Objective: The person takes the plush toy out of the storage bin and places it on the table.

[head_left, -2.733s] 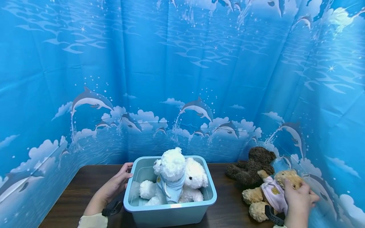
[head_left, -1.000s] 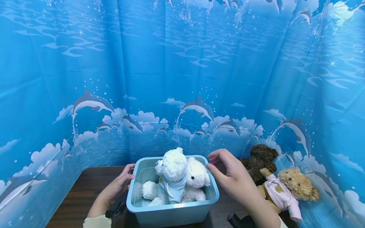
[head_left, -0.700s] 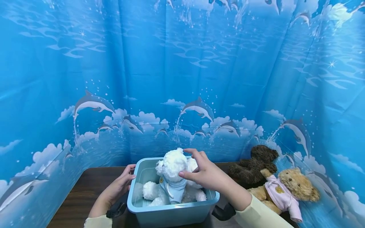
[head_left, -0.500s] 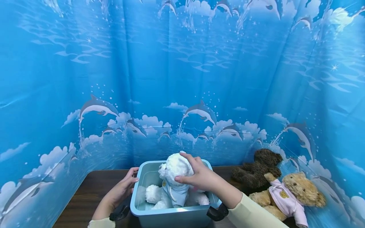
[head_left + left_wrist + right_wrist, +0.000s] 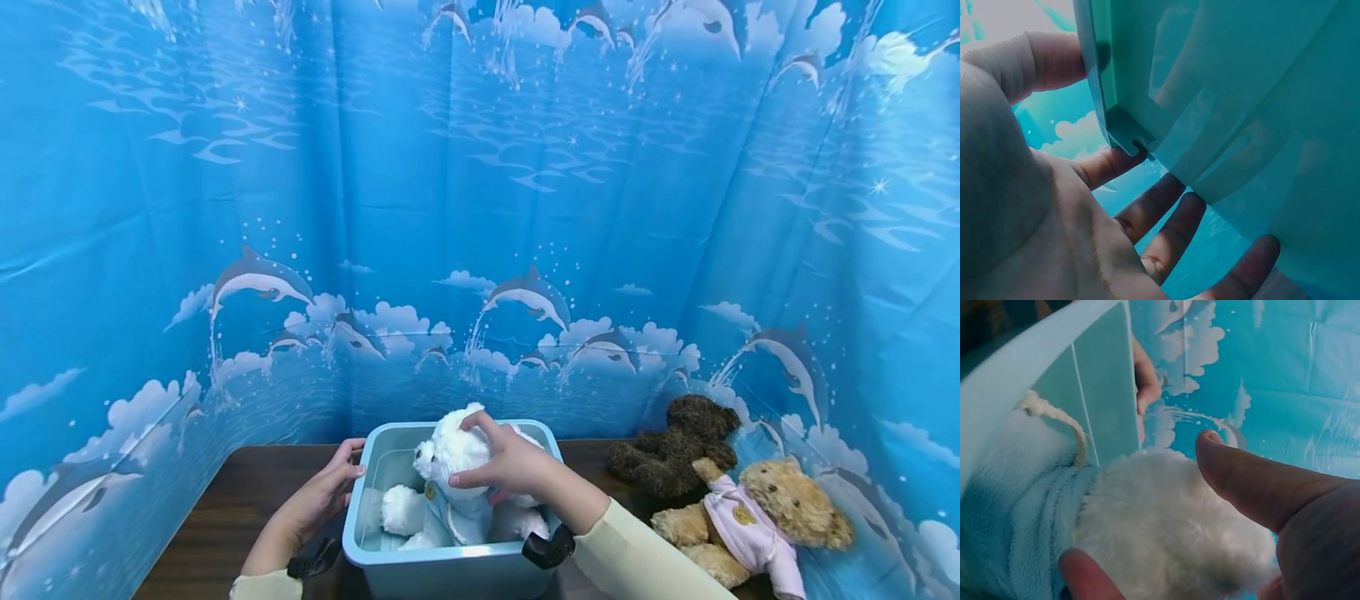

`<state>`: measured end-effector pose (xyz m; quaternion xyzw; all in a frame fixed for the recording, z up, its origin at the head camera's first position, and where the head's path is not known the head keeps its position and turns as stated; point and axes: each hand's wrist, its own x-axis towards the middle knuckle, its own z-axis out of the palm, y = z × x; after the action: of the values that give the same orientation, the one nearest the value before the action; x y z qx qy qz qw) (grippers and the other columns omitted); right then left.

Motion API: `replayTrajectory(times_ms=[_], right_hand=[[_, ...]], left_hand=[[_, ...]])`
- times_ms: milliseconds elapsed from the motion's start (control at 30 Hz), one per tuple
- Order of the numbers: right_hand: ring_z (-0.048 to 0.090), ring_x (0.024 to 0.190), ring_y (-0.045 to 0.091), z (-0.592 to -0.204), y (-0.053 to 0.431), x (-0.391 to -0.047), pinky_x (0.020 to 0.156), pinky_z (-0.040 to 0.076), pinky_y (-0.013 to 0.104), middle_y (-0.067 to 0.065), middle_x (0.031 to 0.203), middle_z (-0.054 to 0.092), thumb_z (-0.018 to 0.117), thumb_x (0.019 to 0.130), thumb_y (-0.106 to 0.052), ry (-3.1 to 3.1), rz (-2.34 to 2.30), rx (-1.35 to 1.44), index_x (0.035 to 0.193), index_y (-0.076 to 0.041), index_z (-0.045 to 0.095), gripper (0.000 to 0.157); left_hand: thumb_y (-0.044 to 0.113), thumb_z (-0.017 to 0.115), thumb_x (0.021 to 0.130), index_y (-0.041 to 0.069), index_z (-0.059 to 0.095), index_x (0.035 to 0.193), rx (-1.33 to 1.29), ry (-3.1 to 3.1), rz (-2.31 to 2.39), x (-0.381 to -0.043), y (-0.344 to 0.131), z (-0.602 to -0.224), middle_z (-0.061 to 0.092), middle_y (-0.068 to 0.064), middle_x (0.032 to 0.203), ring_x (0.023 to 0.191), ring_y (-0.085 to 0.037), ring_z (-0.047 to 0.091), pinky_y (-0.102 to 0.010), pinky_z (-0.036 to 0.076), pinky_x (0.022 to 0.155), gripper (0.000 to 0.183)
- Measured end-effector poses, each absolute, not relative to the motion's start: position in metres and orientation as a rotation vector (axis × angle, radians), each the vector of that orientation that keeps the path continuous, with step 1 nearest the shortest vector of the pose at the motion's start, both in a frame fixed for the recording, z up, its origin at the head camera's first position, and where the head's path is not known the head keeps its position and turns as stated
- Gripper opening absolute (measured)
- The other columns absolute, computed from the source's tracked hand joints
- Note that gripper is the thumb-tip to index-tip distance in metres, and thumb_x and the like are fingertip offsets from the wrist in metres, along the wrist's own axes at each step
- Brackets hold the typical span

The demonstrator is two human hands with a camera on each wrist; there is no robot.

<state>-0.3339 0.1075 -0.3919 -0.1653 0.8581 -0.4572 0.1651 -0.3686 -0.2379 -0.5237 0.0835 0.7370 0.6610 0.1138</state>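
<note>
A white plush bear (image 5: 450, 446) in a light blue hoodie sits in a pale blue plastic bin (image 5: 420, 557). My right hand (image 5: 510, 462) holds its head from the right, fingers spread around the white fur (image 5: 1172, 519) in the right wrist view. Another white plush toy (image 5: 521, 522) sits beside it, partly hidden behind my right hand, with a bit of pink showing. My left hand (image 5: 330, 483) grips the bin's left side. In the left wrist view, its thumb is at the rim (image 5: 1094, 87) and the fingertips touch the outer wall.
On the right of the dark wooden table (image 5: 217, 517) lie a dark brown plush toy (image 5: 678, 446) and a tan teddy bear (image 5: 750, 517) in a pink hoodie, side by side. A blue dolphin-print curtain (image 5: 480, 208) hangs behind the table.
My right hand has left the tan bear, crossed to the bin and taken hold of the white bear's head, which now tips left. My left hand has stayed on the bin.
</note>
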Motion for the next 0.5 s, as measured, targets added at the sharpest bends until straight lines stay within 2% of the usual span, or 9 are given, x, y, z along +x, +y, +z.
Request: replayTrajectory(times_ms=[200,367,500], right_hand=[[0.060,0.112,0.038,-0.395,0.107,-0.329,0.070,0.066,0.053,0.024,0.151,0.040,0.095,0.085,-0.033,2.504,-1.265,-0.458,0.128,-0.033,0.050,0.062],[0.060,0.098,0.034,-0.396,0.107,-0.324,0.062,0.060,0.045,0.018,0.128,0.046,0.096,0.084,-0.033,2.593,-1.220,-0.516,0.116,-0.029,0.049,0.058],[0.059,0.091,0.030,-0.398,0.104,-0.317,0.065,0.053,0.041,0.015,0.116,0.049,0.095,0.084,-0.032,2.687,-1.202,-0.567,0.113,-0.029,0.050,0.054]], left_hand=[[0.039,0.050,0.110,0.019,0.032,0.161,0.234,2.164,1.939,-0.367,-0.236,-0.524,0.034,-0.018,0.167,0.152,-0.042,0.040,-0.061,0.050,0.111,0.057],[0.041,0.050,0.110,0.019,0.033,0.160,0.225,2.176,1.936,-0.367,-0.236,-0.521,0.035,-0.018,0.167,0.152,-0.042,0.039,-0.063,0.049,0.113,0.058],[0.042,0.051,0.109,0.019,0.032,0.161,0.225,2.170,1.931,-0.366,-0.236,-0.521,0.033,-0.018,0.167,0.152,-0.041,0.037,-0.067,0.046,0.115,0.059]])
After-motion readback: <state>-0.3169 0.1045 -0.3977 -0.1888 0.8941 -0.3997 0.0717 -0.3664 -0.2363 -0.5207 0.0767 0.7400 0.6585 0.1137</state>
